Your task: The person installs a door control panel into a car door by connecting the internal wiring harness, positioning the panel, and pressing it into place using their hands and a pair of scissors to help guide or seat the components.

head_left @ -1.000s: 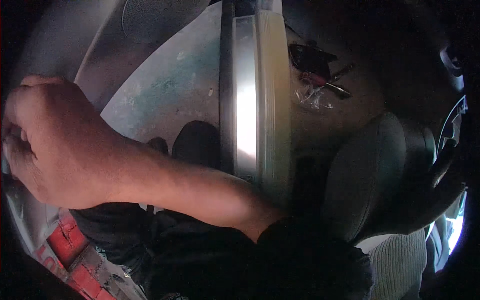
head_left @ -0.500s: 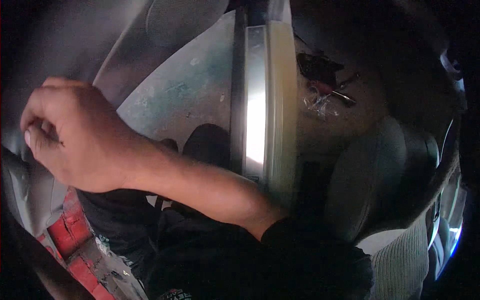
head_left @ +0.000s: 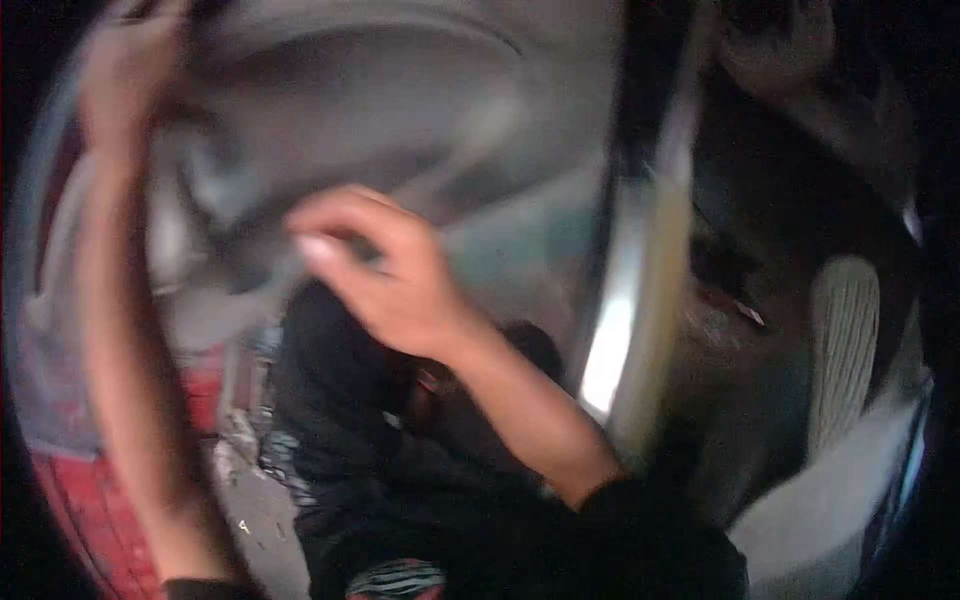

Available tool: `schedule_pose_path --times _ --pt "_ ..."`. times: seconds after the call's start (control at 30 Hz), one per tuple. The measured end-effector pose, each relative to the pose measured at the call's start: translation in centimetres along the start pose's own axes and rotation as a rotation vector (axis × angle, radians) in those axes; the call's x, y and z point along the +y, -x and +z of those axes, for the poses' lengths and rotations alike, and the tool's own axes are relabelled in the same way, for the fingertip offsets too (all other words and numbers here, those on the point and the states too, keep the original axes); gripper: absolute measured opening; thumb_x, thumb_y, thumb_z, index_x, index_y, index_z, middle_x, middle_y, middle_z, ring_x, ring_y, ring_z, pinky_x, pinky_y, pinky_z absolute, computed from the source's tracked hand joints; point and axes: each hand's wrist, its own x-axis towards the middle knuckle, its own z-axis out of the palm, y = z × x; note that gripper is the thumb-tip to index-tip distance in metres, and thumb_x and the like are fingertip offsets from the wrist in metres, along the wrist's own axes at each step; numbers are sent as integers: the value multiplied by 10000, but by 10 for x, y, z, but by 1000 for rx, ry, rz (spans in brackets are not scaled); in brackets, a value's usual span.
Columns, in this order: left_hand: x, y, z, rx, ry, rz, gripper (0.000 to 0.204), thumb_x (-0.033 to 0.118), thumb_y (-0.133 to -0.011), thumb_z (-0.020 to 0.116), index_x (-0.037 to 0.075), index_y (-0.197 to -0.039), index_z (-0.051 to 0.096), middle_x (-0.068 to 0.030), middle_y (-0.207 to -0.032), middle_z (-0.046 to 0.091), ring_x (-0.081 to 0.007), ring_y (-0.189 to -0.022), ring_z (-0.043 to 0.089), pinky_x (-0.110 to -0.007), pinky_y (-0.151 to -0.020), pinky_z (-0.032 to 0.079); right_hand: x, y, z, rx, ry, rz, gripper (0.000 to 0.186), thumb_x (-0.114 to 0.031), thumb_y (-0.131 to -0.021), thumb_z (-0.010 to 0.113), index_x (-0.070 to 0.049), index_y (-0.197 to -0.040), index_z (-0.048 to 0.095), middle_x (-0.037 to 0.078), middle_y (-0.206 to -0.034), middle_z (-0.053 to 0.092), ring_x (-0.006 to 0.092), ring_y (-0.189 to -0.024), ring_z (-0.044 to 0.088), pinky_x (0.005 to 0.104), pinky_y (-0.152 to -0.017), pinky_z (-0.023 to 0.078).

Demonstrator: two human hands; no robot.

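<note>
- Your left hand [head_left: 130,75] is at the far left, by the edge of the grey door panel [head_left: 400,110]; blur hides its fingers, so you cannot tell their state.
- Your right hand [head_left: 405,280] hangs before the panel, which spans the far side, fingers curled narrow; any small thing between them is unclear.
- Right of it runs the bright sill [head_left: 610,350].
- Pale ribbed cloth [head_left: 845,340] is farther right.
</note>
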Motion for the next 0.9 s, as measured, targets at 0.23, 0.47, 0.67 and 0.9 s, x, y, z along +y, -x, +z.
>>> schedule_pose_path --times 0.23,0.47,0.67,0.9 --pt "50 -24 -31 83 202 -309 175 149 -857 719 -5 -933 750 -202 -838 723 -262 -764 698 -355 -754 521 -16 -10 5 16 -142 193 159 -98 -951 624 -3 -1065 681 102 -1107 675 205 -1060 628 338 -951 474" --pt "44 -31 -25 44 35 -279 180 167 -854 733 5 -932 748 -226 -788 690 -315 -729 693 -383 -720 506 -7 -8 22 -89 -92 156 166 -78 -987 594 2 -1111 670 94 -1128 662 163 -1024 633 306 -897 518" --pt "53 -34 -18 149 -49 -235 242 230 -866 728 3 -898 648 -231 -887 680 -415 -834 669 -461 -732 503 -15 -9 9 -53 30 115 167 -119 -960 628 -21 -1079 693 101 -1139 679 212 -1102 623 363 -992 461" --pt "-9 1 -5 -118 437 -540 349 170 -1032 510 46 -1352 577 -187 -1230 671 -257 -1077 666 -341 -941 500 72 5 58 -101 -469 148 226 -230 -975 610 -8 -1019 613 89 -1021 582 228 -1036 578 389 -930 458"
